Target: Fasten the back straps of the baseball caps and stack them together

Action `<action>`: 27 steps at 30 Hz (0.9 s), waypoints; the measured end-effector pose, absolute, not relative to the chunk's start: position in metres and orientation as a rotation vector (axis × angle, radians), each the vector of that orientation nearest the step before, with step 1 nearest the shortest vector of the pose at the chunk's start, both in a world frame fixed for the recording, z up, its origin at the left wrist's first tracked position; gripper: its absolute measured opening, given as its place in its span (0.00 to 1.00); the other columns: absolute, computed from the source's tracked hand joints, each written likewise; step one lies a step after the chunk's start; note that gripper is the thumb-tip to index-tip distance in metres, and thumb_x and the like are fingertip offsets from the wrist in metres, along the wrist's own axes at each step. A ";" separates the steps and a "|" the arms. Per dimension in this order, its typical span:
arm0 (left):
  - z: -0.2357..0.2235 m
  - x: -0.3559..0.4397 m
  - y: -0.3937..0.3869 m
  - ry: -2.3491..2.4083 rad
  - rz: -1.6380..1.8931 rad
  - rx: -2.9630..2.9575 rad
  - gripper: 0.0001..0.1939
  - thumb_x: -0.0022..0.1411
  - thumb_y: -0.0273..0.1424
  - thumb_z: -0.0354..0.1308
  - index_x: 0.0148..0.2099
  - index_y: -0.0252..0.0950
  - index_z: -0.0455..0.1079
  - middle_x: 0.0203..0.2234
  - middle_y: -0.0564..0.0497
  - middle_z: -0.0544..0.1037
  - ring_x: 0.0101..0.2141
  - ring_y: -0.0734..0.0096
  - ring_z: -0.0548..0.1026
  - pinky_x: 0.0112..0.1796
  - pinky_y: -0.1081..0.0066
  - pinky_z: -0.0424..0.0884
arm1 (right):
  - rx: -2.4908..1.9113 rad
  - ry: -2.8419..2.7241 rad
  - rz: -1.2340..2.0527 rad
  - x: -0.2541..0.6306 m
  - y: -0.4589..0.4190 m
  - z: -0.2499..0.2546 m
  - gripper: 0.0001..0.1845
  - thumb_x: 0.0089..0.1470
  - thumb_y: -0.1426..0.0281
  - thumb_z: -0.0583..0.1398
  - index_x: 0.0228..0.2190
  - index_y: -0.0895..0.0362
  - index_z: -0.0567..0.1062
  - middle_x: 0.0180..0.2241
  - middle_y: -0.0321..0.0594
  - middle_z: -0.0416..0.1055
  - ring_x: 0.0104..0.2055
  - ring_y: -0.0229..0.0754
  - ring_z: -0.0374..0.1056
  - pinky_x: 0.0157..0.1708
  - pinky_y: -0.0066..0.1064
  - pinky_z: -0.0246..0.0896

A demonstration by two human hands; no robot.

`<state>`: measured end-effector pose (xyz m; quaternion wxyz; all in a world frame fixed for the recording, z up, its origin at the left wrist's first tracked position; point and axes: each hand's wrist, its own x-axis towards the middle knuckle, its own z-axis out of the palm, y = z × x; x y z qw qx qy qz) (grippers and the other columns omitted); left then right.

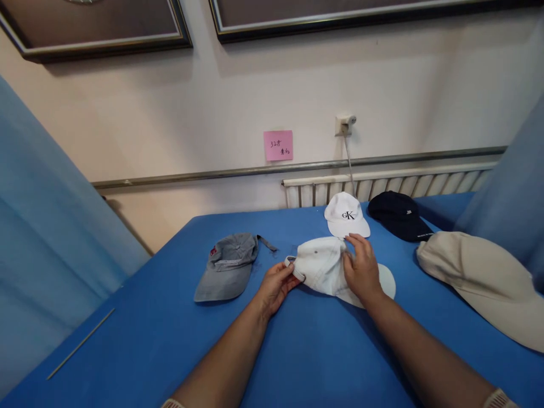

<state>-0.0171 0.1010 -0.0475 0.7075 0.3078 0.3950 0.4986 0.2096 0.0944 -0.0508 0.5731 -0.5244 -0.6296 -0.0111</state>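
A pale, whitish baseball cap [319, 262] lies on its side on the blue-covered table, its brim pointing right. My left hand [277, 288] pinches the strap at the back of this cap between thumb and fingers. Over the front of the crown, near the brim, my right hand [363, 272] grips the fabric; its palm side is hidden. To the left rests a grey cap [232, 260] with a red mark and a loose strap end. Just behind the pale cap sits a white cap [345, 211] with black letters.
A black cap [393, 212] and a large beige cap [488, 277] lie at the right. A thin stick [80, 344] is on the blue table cover [170, 351] at left. Behind are a radiator [395, 184], a wall rail [212, 174], a plugged socket [344, 126] and a pink note [278, 145].
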 end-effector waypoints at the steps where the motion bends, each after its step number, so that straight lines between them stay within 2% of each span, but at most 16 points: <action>1: -0.048 -0.018 0.101 0.874 1.108 0.684 0.10 0.53 0.27 0.67 0.37 0.31 0.71 0.32 0.46 0.79 0.33 0.68 0.78 0.42 0.66 0.75 | -1.191 -1.519 -0.084 0.203 0.090 -0.049 0.20 0.56 0.71 0.53 0.51 0.57 0.68 0.53 0.53 0.65 0.58 0.53 0.59 0.56 0.52 0.56; 4: -0.051 -0.019 0.101 0.852 1.101 0.688 0.10 0.52 0.26 0.68 0.36 0.31 0.70 0.31 0.47 0.78 0.32 0.69 0.78 0.40 0.68 0.75 | -1.010 -1.811 -0.021 0.177 0.077 -0.046 0.21 0.58 0.73 0.53 0.53 0.54 0.66 0.53 0.50 0.66 0.57 0.51 0.61 0.56 0.48 0.57; 8: -0.056 -0.020 0.103 0.796 1.079 0.667 0.09 0.55 0.28 0.66 0.36 0.30 0.70 0.32 0.46 0.78 0.33 0.69 0.78 0.39 0.70 0.75 | -1.032 -2.043 0.190 0.153 0.074 -0.053 0.18 0.55 0.69 0.59 0.48 0.55 0.69 0.49 0.48 0.69 0.51 0.52 0.64 0.50 0.47 0.60; 13: -0.055 -0.020 0.102 0.810 1.081 0.642 0.08 0.57 0.29 0.64 0.36 0.32 0.69 0.31 0.46 0.79 0.31 0.70 0.78 0.37 0.70 0.75 | -1.069 -1.988 0.262 0.155 0.083 -0.066 0.10 0.56 0.74 0.56 0.41 0.54 0.70 0.41 0.44 0.72 0.45 0.48 0.67 0.46 0.42 0.61; 20: -0.056 -0.019 0.102 0.841 1.107 0.644 0.09 0.54 0.28 0.66 0.33 0.32 0.69 0.30 0.48 0.79 0.30 0.72 0.78 0.37 0.72 0.75 | -1.081 -2.036 0.272 0.155 0.078 -0.060 0.10 0.55 0.75 0.55 0.40 0.55 0.67 0.39 0.44 0.70 0.42 0.48 0.67 0.42 0.40 0.62; 27: -0.058 -0.010 0.103 0.988 1.173 0.977 0.15 0.48 0.37 0.70 0.30 0.31 0.70 0.24 0.49 0.77 0.25 0.74 0.75 0.30 0.75 0.71 | -1.110 -1.905 0.360 0.154 0.071 -0.057 0.10 0.52 0.76 0.54 0.38 0.54 0.63 0.41 0.45 0.70 0.41 0.46 0.68 0.41 0.38 0.63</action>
